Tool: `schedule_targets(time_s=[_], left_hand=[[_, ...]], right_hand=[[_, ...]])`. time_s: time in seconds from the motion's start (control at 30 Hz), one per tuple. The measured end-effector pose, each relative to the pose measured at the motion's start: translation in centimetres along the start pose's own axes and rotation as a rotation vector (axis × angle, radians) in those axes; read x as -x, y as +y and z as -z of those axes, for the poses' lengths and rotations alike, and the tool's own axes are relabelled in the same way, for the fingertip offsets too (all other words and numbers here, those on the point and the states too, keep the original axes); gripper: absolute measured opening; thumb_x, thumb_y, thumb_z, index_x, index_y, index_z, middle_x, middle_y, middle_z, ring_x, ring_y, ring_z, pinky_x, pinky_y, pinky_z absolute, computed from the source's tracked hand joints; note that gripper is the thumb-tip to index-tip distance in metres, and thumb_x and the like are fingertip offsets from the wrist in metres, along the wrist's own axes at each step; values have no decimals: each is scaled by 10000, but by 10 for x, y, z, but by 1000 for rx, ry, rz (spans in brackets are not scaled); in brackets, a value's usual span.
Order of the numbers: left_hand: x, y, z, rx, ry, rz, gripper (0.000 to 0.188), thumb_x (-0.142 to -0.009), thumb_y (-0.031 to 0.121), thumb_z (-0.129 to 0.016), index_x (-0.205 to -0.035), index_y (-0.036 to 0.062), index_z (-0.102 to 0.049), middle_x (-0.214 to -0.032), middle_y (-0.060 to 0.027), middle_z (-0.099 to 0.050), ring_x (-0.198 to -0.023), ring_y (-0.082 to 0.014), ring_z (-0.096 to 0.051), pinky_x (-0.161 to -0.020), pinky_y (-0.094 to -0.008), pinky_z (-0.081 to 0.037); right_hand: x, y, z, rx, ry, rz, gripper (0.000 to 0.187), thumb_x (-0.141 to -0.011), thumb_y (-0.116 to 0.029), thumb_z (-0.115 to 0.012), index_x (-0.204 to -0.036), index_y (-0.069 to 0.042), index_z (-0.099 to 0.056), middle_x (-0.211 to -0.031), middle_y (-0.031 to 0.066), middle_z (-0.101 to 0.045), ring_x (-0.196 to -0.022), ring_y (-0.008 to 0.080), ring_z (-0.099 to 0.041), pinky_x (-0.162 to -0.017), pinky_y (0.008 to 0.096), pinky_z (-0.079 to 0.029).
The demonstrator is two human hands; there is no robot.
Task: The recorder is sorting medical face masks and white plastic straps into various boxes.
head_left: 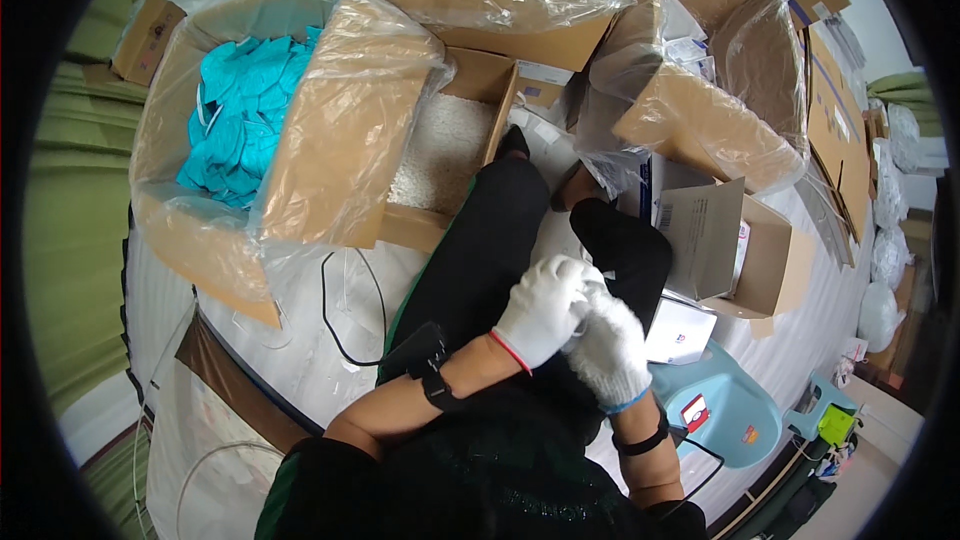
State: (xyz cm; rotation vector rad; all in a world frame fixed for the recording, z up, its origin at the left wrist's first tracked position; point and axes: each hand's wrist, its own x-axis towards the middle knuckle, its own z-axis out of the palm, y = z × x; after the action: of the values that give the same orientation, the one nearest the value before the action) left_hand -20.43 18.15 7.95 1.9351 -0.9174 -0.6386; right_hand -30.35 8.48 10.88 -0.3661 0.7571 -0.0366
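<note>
Both hands wear white knit gloves and meet over my lap. My left hand (545,312), with a red cuff, is closed, its fingertips pressed against the other hand. My right hand (612,345) wears a fuzzier glove with a blue cuff, its fingers curled in toward the left. Whatever lies between the fingers, if anything, is hidden. Just right of the hands lies a small white box (680,332). Beyond it stands an open white-and-brown carton (705,240) with flaps spread and white packs inside.
A plastic-lined carton at left holds teal cloth-like pieces (240,120). Beside it, a carton contains white granular material (440,150). Another lined carton (720,120) at right holds white packs. A light blue plastic stool (735,410) stands at my right. A black cable (325,305) lies at left.
</note>
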Motion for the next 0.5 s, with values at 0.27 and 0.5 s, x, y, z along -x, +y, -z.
schedule_targets(time_s=[0.27,0.5], left_hand=[[-27,9,15,245,-4,39,306,-861,140,-612,-1133,6,-571,-1014,-216,-643,-971,-382,-629,-838,-403,-510],[-44,-4,10,681,38,170,210,-993,161,-471,-977,-9,-592,-859,-74,-611,-766,-153,-622,-681,-305,-525]], right_hand=[[1,-4,-8,18,-15,164,618,-958,-414,-549,-1457,-100,-364,-1361,89,-511,-1199,260,-534,-974,412,-467],[-9,-24,-14,-210,-230,87,700,-992,-532,-382,-1469,-23,-322,-1396,206,-465,-1251,375,-499,-1015,490,-444]])
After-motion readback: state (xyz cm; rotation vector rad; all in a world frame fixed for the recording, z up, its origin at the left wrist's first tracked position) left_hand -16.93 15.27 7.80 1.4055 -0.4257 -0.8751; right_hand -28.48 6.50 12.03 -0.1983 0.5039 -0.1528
